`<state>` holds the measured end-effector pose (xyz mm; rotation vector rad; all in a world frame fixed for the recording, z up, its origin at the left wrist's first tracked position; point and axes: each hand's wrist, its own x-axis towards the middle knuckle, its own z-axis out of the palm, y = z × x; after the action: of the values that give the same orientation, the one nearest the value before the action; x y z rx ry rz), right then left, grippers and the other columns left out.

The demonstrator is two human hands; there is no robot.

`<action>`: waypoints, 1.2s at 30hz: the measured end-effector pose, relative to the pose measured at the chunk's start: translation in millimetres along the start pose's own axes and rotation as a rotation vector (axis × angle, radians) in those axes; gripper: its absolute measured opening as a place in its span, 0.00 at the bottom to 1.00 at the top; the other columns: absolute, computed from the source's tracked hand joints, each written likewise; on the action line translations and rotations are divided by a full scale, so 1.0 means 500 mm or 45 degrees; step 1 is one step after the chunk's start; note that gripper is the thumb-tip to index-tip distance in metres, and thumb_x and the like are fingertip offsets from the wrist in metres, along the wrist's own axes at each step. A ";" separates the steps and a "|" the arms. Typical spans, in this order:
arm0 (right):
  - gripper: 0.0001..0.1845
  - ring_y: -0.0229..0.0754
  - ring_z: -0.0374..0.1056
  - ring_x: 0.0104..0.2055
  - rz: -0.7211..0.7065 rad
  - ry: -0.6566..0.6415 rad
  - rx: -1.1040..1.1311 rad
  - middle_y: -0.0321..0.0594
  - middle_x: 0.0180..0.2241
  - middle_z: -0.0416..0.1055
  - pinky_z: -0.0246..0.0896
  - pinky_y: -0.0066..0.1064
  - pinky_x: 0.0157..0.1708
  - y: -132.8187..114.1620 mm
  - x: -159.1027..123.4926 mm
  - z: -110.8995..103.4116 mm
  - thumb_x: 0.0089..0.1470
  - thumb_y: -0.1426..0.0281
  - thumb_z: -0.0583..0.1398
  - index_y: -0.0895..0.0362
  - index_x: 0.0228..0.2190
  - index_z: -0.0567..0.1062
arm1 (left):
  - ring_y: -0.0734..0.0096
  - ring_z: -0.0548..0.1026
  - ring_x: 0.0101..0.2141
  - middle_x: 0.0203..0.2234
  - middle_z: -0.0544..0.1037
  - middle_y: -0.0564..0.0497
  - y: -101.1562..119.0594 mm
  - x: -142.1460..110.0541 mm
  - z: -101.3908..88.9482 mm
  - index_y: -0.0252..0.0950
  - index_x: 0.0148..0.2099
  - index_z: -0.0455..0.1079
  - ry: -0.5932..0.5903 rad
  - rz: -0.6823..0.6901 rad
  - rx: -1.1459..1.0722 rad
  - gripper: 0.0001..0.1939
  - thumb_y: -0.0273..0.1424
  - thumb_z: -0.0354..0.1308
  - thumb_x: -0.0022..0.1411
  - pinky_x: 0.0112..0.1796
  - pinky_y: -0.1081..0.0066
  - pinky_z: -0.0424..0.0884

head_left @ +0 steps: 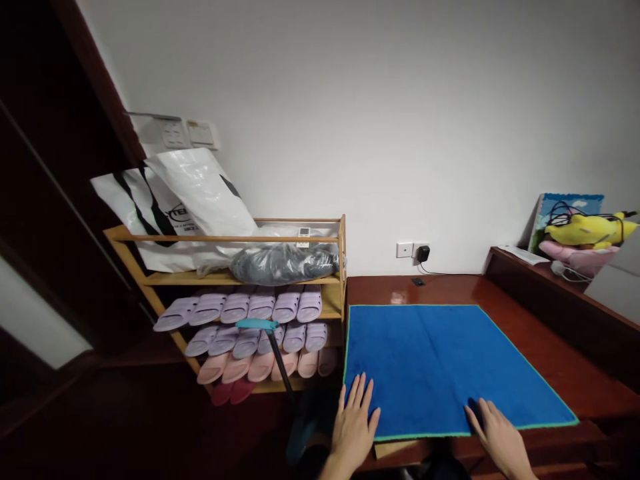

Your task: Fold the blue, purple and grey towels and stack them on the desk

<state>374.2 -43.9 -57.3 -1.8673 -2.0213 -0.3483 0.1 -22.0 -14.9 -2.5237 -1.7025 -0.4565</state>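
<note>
A blue cloth (pixel 425 360) with a green edge lies spread out on the reddish-brown wooden desk (pixel 530 327). On its near left corner rests my left hand (pixel 356 420), palm down with the fingers stretched out. My right hand (pixel 495 430) is at the cloth's near edge, right of the middle. Its fingers are extended and slightly bent, the thumb apart, with nothing visible in them. A faint crease runs down the cloth.
Left of the desk stands a wooden shoe rack (pixel 345 267) with several slippers (pixel 235 308) and white bags (pixel 200 193). A blue-topped pole (pixel 257 325) rises before it. A black plug (pixel 423 253) sits in the wall. A yellow plush toy (pixel 590 230) lies on the right ledge.
</note>
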 end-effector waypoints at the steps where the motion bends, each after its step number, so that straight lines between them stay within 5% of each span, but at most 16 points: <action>1: 0.24 0.47 0.69 0.41 -0.005 0.009 0.000 0.47 0.39 0.73 0.64 0.35 0.36 0.001 -0.004 0.004 0.60 0.57 0.41 0.52 0.41 0.72 | 0.59 0.52 0.63 0.65 0.50 0.51 0.000 0.000 0.001 0.45 0.68 0.37 0.000 -0.003 -0.001 0.28 0.41 0.37 0.70 0.59 0.52 0.52; 5: 0.23 0.49 0.69 0.44 -0.039 0.015 0.001 0.47 0.43 0.72 0.64 0.38 0.39 0.005 -0.011 0.007 0.60 0.60 0.42 0.52 0.43 0.71 | 0.59 0.52 0.63 0.65 0.49 0.52 0.001 -0.001 -0.002 0.46 0.68 0.36 0.004 -0.002 -0.005 0.28 0.41 0.38 0.70 0.59 0.53 0.52; 11: 0.20 0.45 0.70 0.33 0.158 -0.062 -0.047 0.45 0.33 0.72 0.61 0.36 0.32 -0.017 0.024 -0.014 0.61 0.59 0.43 0.55 0.35 0.70 | 0.60 0.51 0.63 0.65 0.48 0.50 0.003 0.002 -0.009 0.44 0.68 0.36 -0.025 -0.002 -0.018 0.28 0.41 0.37 0.70 0.59 0.52 0.51; 18: 0.17 0.47 0.67 0.38 -0.008 0.032 -0.003 0.45 0.36 0.72 0.55 0.38 0.37 -0.048 0.018 0.004 0.60 0.61 0.46 0.56 0.41 0.69 | 0.59 0.48 0.64 0.66 0.46 0.51 0.013 -0.009 -0.012 0.44 0.68 0.34 -0.019 -0.005 0.000 0.29 0.41 0.38 0.69 0.60 0.53 0.50; 27: 0.20 0.49 0.68 0.41 -0.018 0.030 0.110 0.44 0.39 0.73 0.57 0.38 0.38 -0.014 -0.010 0.030 0.59 0.57 0.49 0.56 0.44 0.69 | 0.62 0.50 0.63 0.66 0.46 0.52 0.018 -0.019 -0.023 0.44 0.68 0.33 0.016 -0.030 0.006 0.30 0.41 0.39 0.69 0.59 0.57 0.52; 36: 0.20 0.45 0.73 0.35 0.160 -0.230 0.297 0.41 0.34 0.76 0.65 0.33 0.32 -0.001 0.095 0.017 0.58 0.55 0.45 0.52 0.35 0.70 | 0.62 0.60 0.59 0.63 0.54 0.52 -0.004 -0.017 0.008 0.42 0.68 0.37 0.247 0.094 0.159 0.32 0.38 0.45 0.67 0.55 0.62 0.59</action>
<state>370.0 2.3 -44.7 -1.9228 -1.9465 0.0909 -3.6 -28.0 -21.2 -2.3598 -1.5147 -0.5514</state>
